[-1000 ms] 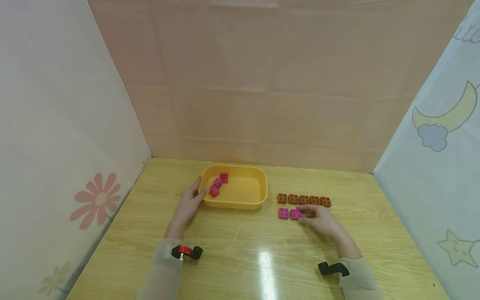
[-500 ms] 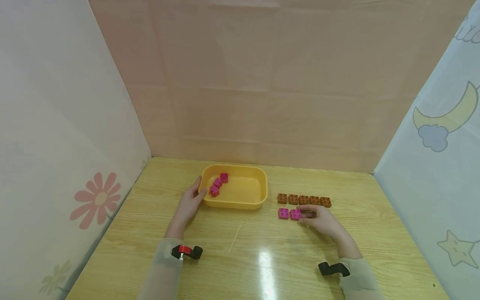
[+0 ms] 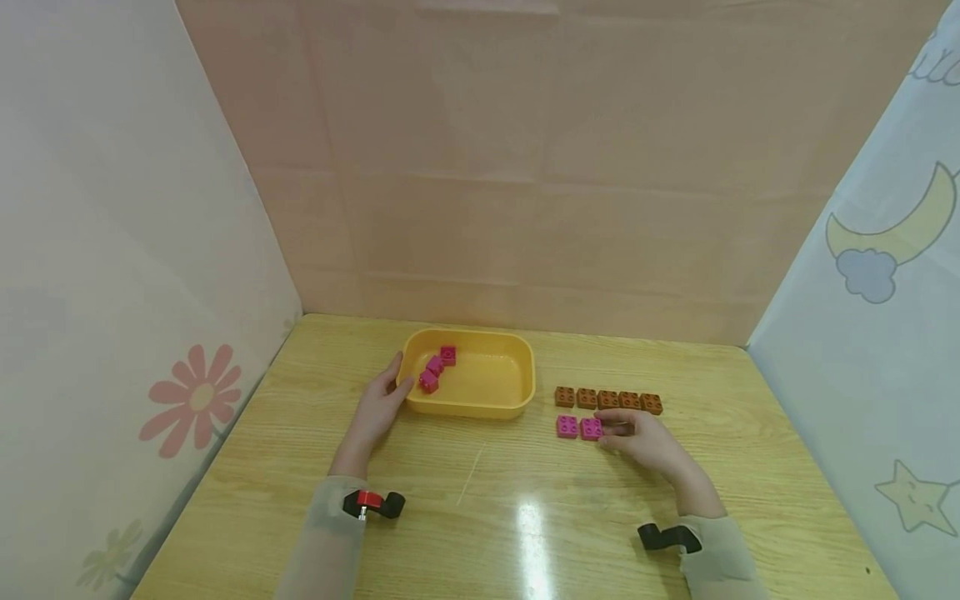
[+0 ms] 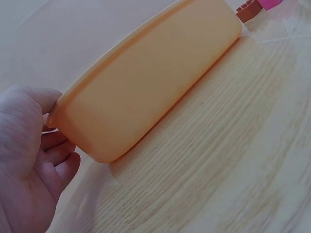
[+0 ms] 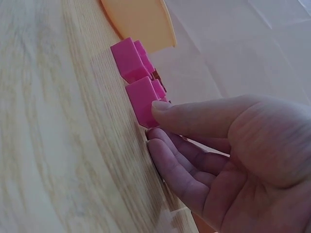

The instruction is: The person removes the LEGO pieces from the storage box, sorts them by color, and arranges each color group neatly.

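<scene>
My right hand (image 3: 606,427) rests on the wooden table, thumb and fingertips pinching a pink brick (image 3: 590,428) from its right side. The right wrist view shows the same hand (image 5: 154,119) with the thumb tip on that pink brick (image 5: 143,99). A second pink brick (image 3: 567,427) sits touching it on the left. Behind them lies a row of several brown bricks (image 3: 607,400). My left hand (image 3: 397,377) holds the left end of a yellow tray (image 3: 517,392), thumb at the rim. Three pink bricks (image 3: 435,367) lie in the tray's left part.
The wooden table (image 3: 480,500) is walled by a pink panel behind, a flowered panel at left and a moon-and-star panel at right. The left wrist view shows the tray's outer wall (image 4: 155,77) close up, with my left hand (image 4: 48,131) at its end.
</scene>
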`<state>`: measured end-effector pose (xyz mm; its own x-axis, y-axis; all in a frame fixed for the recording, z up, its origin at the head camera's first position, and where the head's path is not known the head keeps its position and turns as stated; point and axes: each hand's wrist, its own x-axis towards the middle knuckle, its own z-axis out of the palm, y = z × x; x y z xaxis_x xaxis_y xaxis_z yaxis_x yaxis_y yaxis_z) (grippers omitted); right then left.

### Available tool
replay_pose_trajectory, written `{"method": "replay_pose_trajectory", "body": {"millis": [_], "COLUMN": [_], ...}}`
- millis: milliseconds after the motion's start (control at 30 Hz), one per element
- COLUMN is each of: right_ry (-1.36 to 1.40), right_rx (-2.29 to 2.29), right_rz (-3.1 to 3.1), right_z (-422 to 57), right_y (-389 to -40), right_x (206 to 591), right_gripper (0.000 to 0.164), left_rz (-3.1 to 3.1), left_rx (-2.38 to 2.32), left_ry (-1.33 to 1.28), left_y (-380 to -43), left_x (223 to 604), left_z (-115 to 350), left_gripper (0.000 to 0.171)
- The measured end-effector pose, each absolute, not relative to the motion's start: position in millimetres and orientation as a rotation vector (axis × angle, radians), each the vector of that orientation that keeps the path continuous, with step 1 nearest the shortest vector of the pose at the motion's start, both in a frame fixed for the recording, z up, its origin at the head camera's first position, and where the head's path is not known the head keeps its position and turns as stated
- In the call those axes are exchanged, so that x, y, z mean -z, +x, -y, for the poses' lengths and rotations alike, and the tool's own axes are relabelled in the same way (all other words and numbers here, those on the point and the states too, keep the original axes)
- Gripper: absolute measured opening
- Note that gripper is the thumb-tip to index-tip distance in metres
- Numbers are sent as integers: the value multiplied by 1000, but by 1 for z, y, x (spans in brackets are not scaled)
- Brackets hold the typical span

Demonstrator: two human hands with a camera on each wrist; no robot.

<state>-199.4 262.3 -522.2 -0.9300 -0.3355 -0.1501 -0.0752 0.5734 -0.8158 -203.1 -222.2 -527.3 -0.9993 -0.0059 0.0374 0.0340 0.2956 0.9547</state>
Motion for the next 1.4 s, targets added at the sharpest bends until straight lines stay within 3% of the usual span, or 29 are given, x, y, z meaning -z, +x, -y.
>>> {"method": "replay_pose_trajectory", "body": {"millis": [733, 1400], "right_ry": [-447, -528], "right_rx": [1303, 1322], "right_rz": [-2534, -2548], "right_z": [-273, -245], "right_y": [-195, -191], "right_x": [501, 482], "right_gripper": [47, 46], "left_rz": [2492, 2471], "left_rx": [1838, 1836], "left_ry": [-51, -76], "left_y": [-202, -202], "left_x": [530, 532], "left_z": [223, 225], "left_gripper": [67, 65]}}
